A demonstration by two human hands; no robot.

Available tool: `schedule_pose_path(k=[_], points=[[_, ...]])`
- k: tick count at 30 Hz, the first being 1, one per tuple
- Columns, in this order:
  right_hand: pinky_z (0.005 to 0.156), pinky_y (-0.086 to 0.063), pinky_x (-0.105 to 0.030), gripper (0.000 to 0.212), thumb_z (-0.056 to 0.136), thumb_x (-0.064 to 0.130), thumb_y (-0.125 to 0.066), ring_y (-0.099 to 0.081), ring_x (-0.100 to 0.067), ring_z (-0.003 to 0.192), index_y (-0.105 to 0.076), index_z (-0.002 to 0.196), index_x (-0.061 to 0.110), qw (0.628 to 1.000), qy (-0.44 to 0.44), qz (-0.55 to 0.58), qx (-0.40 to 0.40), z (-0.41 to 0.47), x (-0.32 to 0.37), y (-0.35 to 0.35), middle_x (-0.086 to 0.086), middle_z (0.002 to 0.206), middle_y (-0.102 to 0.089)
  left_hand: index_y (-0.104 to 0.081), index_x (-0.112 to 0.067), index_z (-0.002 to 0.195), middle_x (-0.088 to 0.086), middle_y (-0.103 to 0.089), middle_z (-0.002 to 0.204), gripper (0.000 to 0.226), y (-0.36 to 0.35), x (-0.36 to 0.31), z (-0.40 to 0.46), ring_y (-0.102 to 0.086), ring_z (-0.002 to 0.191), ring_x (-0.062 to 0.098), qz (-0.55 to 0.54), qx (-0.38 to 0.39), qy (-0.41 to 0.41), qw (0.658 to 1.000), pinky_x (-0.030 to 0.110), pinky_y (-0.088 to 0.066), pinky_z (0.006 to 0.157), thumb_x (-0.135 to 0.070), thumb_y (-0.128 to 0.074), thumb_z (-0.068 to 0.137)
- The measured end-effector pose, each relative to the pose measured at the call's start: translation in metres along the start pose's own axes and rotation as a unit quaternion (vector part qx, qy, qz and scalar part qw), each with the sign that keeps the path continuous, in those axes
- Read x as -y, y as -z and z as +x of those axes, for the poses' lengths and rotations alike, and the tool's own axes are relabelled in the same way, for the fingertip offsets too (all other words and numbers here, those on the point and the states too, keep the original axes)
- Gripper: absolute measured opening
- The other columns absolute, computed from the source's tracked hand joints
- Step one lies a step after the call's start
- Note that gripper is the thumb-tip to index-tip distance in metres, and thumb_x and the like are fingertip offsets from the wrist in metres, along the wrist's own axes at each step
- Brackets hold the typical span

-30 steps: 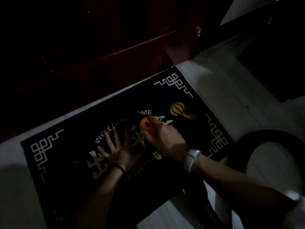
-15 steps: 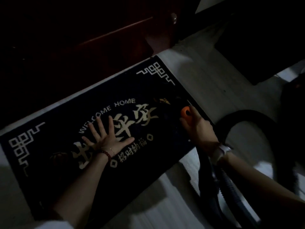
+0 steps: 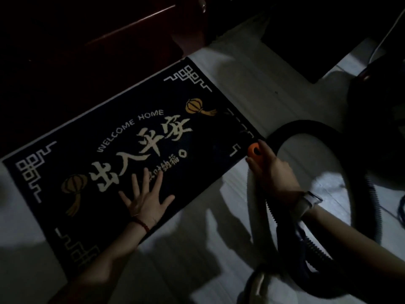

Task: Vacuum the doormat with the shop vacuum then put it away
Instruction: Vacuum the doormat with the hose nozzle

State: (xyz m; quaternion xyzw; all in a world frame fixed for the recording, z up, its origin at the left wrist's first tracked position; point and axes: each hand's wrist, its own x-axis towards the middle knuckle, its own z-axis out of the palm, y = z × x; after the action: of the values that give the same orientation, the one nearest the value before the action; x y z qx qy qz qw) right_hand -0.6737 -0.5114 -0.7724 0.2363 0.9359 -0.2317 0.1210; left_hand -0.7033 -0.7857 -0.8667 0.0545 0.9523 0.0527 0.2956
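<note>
A dark doormat (image 3: pixel 122 99) with white "WELCOME HOME" lettering and gold lanterns lies slanted on the pale floor, against a dark red door. My left hand (image 3: pixel 145 199) presses flat on the mat's near edge, fingers spread. My right hand (image 3: pixel 272 172) grips the vacuum hose's end, whose orange nozzle tip (image 3: pixel 254 150) sits at the mat's right corner. The black ribbed hose (image 3: pixel 359 163) loops away to the right behind that hand.
The dark red door (image 3: pixel 98 40) runs along the mat's far side. A dark bulky shape, seemingly the vacuum body (image 3: pixel 379 102), stands at the right edge. A black cabinet or box (image 3: pixel 317 40) sits at the upper right. Pale floor (image 3: pixel 197 249) lies in front of the mat.
My right hand has drawn the orange nozzle from the mat's middle to its right corner. My left hand slid from mid-mat toward the near edge, staying flat.
</note>
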Motion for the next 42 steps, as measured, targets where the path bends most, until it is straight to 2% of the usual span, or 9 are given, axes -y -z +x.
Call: schedule_pose_path(k=[5, 7, 15, 17, 21, 27, 30, 35, 42], points=[[0.065, -0.038, -0.024, 0.058, 0.091, 0.047, -0.045, -0.058, -0.019, 0.072, -0.021, 0.142, 0.033, 0.987, 0.112, -0.038, 0.105, -0.061, 0.003, -0.026, -0.005, 0.097, -0.064, 0.011, -0.041, 0.144, -0.002, 0.024, 0.154, 0.075, -0.007, 0.004, 0.005, 0.024, 0.140, 0.031, -0.009, 0.022, 0.012, 1.000, 0.068, -0.001, 0.107, -0.064, -0.034, 0.088], [0.072, -0.043, -0.026, 0.059, 0.091, 0.049, -0.043, -0.059, -0.017, 0.078, -0.019, 0.143, 0.035, 0.978, 0.131, -0.056, 0.155, -0.075, -0.002, -0.027, -0.003, 0.100, -0.063, 0.010, -0.041, 0.144, -0.002, 0.024, 0.154, 0.075, -0.008, 0.004, 0.005, 0.024, 0.140, 0.030, -0.011, 0.015, 0.015, 1.000, 0.068, 0.000, 0.107, -0.063, -0.035, 0.088], [0.078, -0.041, -0.030, 0.054, 0.092, 0.043, -0.046, -0.057, -0.034, 0.106, -0.031, 0.141, 0.026, 0.999, -0.024, 0.032, 0.026, -0.014, -0.037, 0.003, -0.017, 0.122, -0.059, 0.012, -0.042, 0.143, -0.003, 0.026, 0.153, 0.077, -0.008, 0.003, 0.004, 0.026, 0.140, 0.028, -0.018, 0.018, 0.017, 1.000, 0.067, 0.002, 0.107, -0.064, -0.035, 0.087], [0.074, -0.040, -0.027, 0.052, 0.092, 0.038, -0.049, -0.060, -0.030, 0.098, -0.034, 0.139, 0.021, 0.997, 0.005, 0.065, 0.030, -0.031, -0.023, -0.007, -0.016, 0.114, -0.062, 0.012, -0.042, 0.143, -0.003, 0.026, 0.153, 0.077, -0.008, 0.004, 0.004, 0.026, 0.140, 0.029, -0.015, 0.018, 0.016, 1.000, 0.068, 0.002, 0.107, -0.065, -0.034, 0.086], [0.075, -0.043, -0.025, 0.060, 0.091, 0.045, -0.046, -0.061, -0.019, 0.088, -0.019, 0.143, 0.034, 0.980, 0.088, -0.023, 0.174, -0.084, -0.002, -0.029, -0.008, 0.113, -0.062, 0.013, -0.040, 0.143, -0.003, 0.026, 0.153, 0.078, -0.007, 0.003, 0.004, 0.025, 0.140, 0.029, -0.011, 0.018, 0.014, 1.000, 0.067, 0.000, 0.107, -0.065, -0.034, 0.086], [0.077, -0.052, -0.039, 0.055, 0.090, 0.049, -0.046, -0.063, -0.037, 0.091, -0.029, 0.140, 0.032, 0.997, 0.059, 0.022, 0.044, -0.014, 0.011, -0.018, -0.015, 0.116, -0.063, 0.015, -0.034, 0.145, -0.006, 0.025, 0.153, 0.091, 0.000, 0.013, 0.004, 0.023, 0.141, 0.024, -0.022, 0.033, -0.002, 0.999, 0.064, -0.003, 0.108, -0.063, -0.046, 0.084], [0.075, -0.054, -0.046, 0.055, 0.091, 0.045, -0.046, -0.065, -0.035, 0.081, -0.028, 0.140, 0.027, 0.992, 0.082, 0.047, 0.078, 0.000, 0.028, -0.026, -0.016, 0.111, -0.063, 0.014, -0.035, 0.145, -0.008, 0.026, 0.153, 0.095, 0.006, 0.020, 0.003, 0.023, 0.141, 0.022, -0.033, 0.055, -0.016, 0.998, 0.062, -0.003, 0.110, -0.055, -0.055, 0.083], [0.073, -0.043, -0.026, 0.059, 0.093, 0.046, -0.041, -0.058, -0.016, 0.083, -0.016, 0.144, 0.032, 0.962, 0.182, -0.031, 0.200, -0.062, 0.027, -0.038, -0.006, 0.115, -0.061, 0.005, -0.027, 0.148, -0.006, 0.024, 0.154, 0.091, 0.001, 0.020, 0.002, 0.022, 0.142, 0.020, -0.040, 0.023, -0.005, 0.999, 0.059, -0.001, 0.111, -0.049, -0.057, 0.084], [0.080, -0.051, -0.036, 0.055, 0.090, 0.048, -0.045, -0.062, -0.030, 0.094, -0.028, 0.140, 0.031, 0.994, 0.076, 0.011, 0.084, -0.021, 0.013, -0.027, -0.010, 0.113, -0.062, 0.005, -0.029, 0.147, -0.003, 0.016, 0.156, 0.094, -0.006, 0.025, -0.001, 0.015, 0.144, 0.018, -0.050, -0.026, -0.011, 0.998, 0.055, -0.003, 0.113, -0.056, -0.056, 0.082]])
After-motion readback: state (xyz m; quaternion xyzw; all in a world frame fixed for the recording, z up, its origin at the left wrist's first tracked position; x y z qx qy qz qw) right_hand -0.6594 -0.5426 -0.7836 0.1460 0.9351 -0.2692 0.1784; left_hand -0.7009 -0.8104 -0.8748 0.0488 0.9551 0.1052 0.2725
